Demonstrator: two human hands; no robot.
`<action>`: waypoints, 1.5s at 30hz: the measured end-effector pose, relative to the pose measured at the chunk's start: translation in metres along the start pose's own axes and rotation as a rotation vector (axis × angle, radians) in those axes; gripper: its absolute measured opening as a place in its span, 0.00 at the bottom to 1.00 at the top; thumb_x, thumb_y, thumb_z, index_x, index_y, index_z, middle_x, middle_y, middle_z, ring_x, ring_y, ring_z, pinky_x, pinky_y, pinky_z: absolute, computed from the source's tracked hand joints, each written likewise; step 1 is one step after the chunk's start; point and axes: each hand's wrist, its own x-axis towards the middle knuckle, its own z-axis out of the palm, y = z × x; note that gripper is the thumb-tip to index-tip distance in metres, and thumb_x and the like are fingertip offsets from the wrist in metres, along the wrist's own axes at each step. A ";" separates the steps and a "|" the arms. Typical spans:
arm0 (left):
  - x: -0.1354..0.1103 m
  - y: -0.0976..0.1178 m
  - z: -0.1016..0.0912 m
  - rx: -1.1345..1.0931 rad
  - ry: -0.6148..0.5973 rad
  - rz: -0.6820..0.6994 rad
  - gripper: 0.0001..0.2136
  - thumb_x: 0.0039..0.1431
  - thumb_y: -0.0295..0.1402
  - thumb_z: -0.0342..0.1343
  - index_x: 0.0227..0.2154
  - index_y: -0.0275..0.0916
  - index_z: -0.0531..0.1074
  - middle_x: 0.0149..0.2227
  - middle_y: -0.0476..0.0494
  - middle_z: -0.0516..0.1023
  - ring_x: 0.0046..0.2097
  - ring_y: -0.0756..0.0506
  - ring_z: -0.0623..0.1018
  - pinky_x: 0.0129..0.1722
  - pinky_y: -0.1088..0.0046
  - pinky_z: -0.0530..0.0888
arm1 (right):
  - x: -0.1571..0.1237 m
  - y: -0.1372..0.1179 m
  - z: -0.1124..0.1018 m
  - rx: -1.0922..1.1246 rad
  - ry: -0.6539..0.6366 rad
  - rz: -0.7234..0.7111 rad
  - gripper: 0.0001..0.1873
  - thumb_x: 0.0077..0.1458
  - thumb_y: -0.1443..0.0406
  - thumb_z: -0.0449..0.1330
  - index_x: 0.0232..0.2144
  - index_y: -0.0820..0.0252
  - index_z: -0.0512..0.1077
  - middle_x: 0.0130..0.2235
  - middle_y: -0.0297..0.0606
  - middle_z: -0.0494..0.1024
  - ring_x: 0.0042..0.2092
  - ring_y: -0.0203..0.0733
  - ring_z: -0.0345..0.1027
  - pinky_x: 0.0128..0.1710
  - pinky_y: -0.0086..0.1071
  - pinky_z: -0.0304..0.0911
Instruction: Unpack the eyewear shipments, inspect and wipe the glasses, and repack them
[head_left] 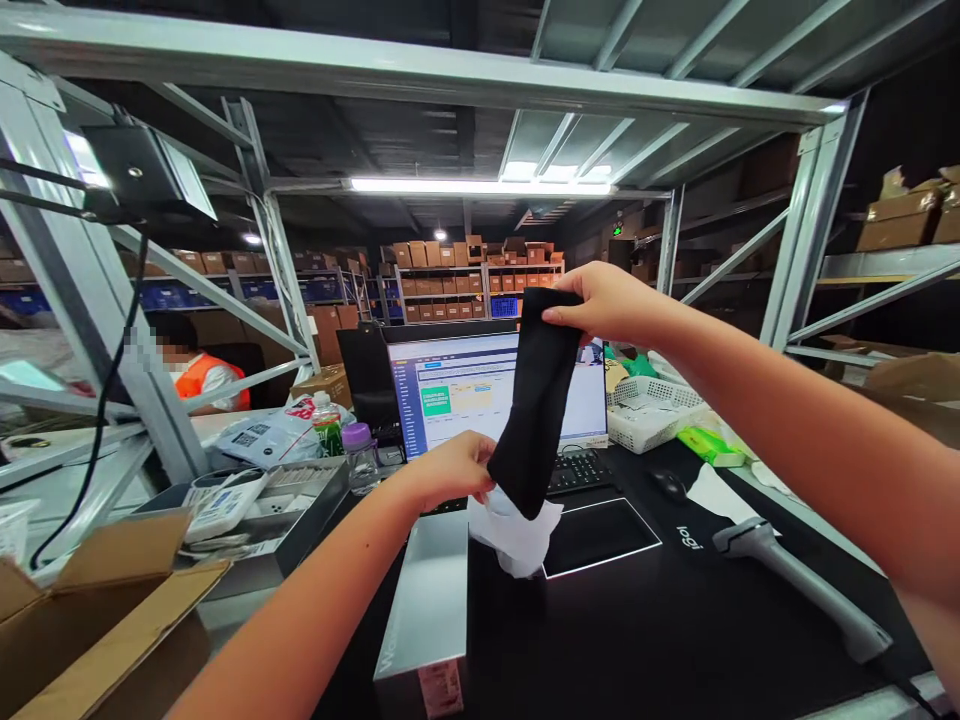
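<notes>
Black cloth (536,400) hangs before the screen (469,385) in the head view, the right hand (611,305) pinching its top, the left hand (454,472) its lower corner. Stretching it out seems the step; lowering it calls for avoiding the wrap (517,540) beneath. Box (431,590) and scanner (799,580) lie apart.

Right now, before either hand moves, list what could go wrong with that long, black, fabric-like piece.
1. The right hand and left hand pinch the long, black, fabric-like piece near opposite ends; if a pinch slips, it might drop.
2. The crumpled white sheet just below the left hand could get dragged along.
3. The pale grey rectangular box looks close to the left forearm, so lowering that arm might knock it.
</notes>
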 end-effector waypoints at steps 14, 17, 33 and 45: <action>0.014 0.009 0.003 -0.108 0.085 -0.042 0.21 0.34 0.27 0.51 0.34 0.34 0.79 0.42 0.40 0.80 0.43 0.43 0.77 0.35 0.71 0.73 | -0.011 0.007 0.004 0.077 -0.266 0.033 0.06 0.53 0.61 0.65 0.29 0.57 0.79 0.25 0.34 0.75 0.26 0.37 0.69 0.22 0.30 0.65; 0.011 0.011 0.001 -0.147 0.057 -0.019 0.19 0.34 0.27 0.51 0.32 0.35 0.79 0.39 0.41 0.81 0.44 0.43 0.77 0.36 0.72 0.73 | -0.022 0.006 0.023 0.036 -0.343 -0.006 0.09 0.53 0.60 0.63 0.26 0.58 0.77 0.22 0.31 0.71 0.25 0.35 0.65 0.22 0.29 0.59; -0.015 0.023 0.024 -0.336 0.459 0.158 0.27 0.36 0.27 0.58 0.46 0.40 0.65 0.55 0.31 0.65 0.52 0.36 0.72 0.30 0.67 0.78 | -0.055 -0.006 0.085 -0.101 -0.683 0.083 0.12 0.48 0.60 0.60 0.18 0.60 0.71 0.18 0.26 0.57 0.24 0.33 0.50 0.23 0.30 0.47; -0.014 -0.028 0.020 -0.501 0.279 0.310 0.28 0.40 0.41 0.73 0.46 0.37 0.74 0.45 0.36 0.80 0.45 0.39 0.79 0.45 0.62 0.75 | -0.053 -0.001 0.053 0.024 -0.602 0.038 0.14 0.47 0.60 0.60 0.16 0.60 0.66 0.20 0.26 0.53 0.24 0.30 0.48 0.21 0.28 0.43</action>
